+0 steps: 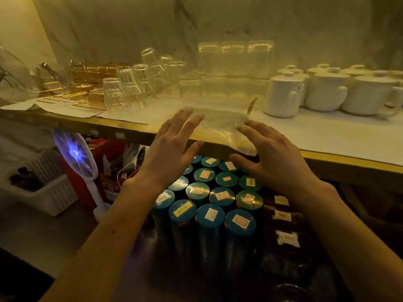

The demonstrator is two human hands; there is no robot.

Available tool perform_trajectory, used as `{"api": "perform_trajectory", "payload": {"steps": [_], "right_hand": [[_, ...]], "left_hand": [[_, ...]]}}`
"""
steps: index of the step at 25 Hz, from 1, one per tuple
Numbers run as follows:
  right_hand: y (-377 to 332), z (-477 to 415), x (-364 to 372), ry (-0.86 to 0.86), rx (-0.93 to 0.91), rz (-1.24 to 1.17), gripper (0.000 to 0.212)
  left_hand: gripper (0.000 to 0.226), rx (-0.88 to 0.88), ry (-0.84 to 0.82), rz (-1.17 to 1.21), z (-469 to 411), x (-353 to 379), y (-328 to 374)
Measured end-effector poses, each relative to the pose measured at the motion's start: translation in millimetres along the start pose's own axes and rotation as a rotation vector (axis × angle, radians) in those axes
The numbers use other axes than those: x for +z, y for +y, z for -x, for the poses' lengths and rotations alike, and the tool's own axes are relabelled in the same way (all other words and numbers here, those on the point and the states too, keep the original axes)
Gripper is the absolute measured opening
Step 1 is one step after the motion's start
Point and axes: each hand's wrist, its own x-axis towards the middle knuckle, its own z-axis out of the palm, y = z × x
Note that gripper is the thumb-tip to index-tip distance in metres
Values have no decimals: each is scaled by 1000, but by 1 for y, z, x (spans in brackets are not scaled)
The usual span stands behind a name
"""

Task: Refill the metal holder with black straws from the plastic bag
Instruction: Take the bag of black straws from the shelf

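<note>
A clear plastic bag (pixel 220 127) lies flat on the shelf's front edge and hangs slightly over it. It looks empty; no black straws show inside. My left hand (pixel 172 147) hovers at the bag's left side, fingers spread, holding nothing. My right hand (pixel 268 153) is at the bag's right side, fingers spread and slightly curled near the bag's edge, not gripping it. No metal straw holder is clearly visible.
The shelf (pixel 327 138) carries upturned glasses (pixel 130 88), gold wire racks (pixel 87 83), clear stacked cups (pixel 235 68) and white lidded mugs (pixel 327 92). Below stand several teal-lidded tins (pixel 209 214), a white fan (pixel 74 151) and a white basket (pixel 50 188).
</note>
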Motion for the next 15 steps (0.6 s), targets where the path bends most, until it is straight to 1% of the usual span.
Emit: {"api": "perform_trajectory", "payload": {"steps": [2,3,5,8,10,13,15], "right_hand": [[2,-9,5,71,21,-16,52],[3,-9,5,99,26,-28,44],[4,-9,7,151,40,-45,32],[-2,-16,7,244,70,-88,26],[-7,-20,3,320,51,-126,25],[-16,-28,-7,420,44,-145,22],[-18,-33,-12,488,41,-183,19]], "left_hand": [[52,74,-37,29,-15,4,-16],[49,110,-29,37,-20,9,-20],[41,129,8,82,-25,13,-24],[34,124,88,149,-31,15,-32],[36,141,115,175,-38,14,-35],[40,133,111,259,-47,11,-40],[28,109,175,270,-51,8,-40]]}}
